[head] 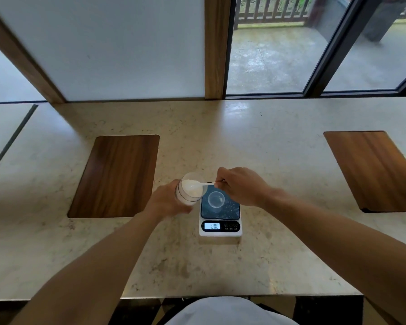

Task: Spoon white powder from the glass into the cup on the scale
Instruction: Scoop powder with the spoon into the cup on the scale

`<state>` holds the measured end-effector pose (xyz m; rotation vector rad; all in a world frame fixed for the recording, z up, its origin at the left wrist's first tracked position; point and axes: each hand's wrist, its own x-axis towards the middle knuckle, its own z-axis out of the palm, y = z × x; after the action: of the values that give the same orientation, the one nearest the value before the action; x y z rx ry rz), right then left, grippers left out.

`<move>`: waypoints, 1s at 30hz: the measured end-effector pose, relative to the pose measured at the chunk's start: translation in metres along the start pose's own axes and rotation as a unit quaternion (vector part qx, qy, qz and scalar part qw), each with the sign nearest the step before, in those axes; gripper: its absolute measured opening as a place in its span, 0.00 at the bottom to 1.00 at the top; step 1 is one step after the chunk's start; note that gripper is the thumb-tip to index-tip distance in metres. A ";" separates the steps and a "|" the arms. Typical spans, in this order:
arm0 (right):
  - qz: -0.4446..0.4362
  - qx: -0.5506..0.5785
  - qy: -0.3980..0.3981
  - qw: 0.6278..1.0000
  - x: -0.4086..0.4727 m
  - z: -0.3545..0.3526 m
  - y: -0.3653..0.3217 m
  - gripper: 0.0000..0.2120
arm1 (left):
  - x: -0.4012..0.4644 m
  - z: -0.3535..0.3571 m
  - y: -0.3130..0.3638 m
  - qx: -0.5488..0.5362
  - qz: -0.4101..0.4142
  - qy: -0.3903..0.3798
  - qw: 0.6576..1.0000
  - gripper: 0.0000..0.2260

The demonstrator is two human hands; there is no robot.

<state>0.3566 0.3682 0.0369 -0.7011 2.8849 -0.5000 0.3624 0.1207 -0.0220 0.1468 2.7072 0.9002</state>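
My left hand (167, 202) grips a clear glass (189, 192) holding white powder and tilts its mouth toward the right, just left of the scale. My right hand (240, 186) pinches the handle of a small white spoon (203, 184); the spoon's bowl lies inside the glass on the powder. A small clear cup (216, 199) stands on the dark platform of the white scale (220, 232). The cup looks empty, and the scale's lit display reads 000. The spoon's handle passes above the cup's far side.
The scale sits on a pale stone counter (220, 266). Two wooden inlay panels are set into it, one at the left (117, 174) and one at the far right (373, 170). Windows and a wooden post rise behind the counter's back edge.
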 end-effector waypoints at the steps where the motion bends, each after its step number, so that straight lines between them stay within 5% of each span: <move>1: -0.005 -0.012 0.001 1.000 0.000 0.001 -0.002 0.09 | 0.000 0.000 0.000 0.000 0.002 0.003 1.000 0.40; 15: 0.036 -0.023 -0.027 0.999 0.006 0.006 -0.015 0.17 | -0.003 -0.006 0.000 0.032 0.031 -0.003 0.999 0.39; 30: 0.120 0.155 -0.051 0.979 0.011 0.021 -0.022 0.15 | -0.007 0.001 -0.003 0.029 0.023 -0.018 0.999 0.40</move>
<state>0.3602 0.3390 0.0245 -0.3152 2.6604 -0.8261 0.3693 0.1179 -0.0229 0.2360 2.7087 0.8230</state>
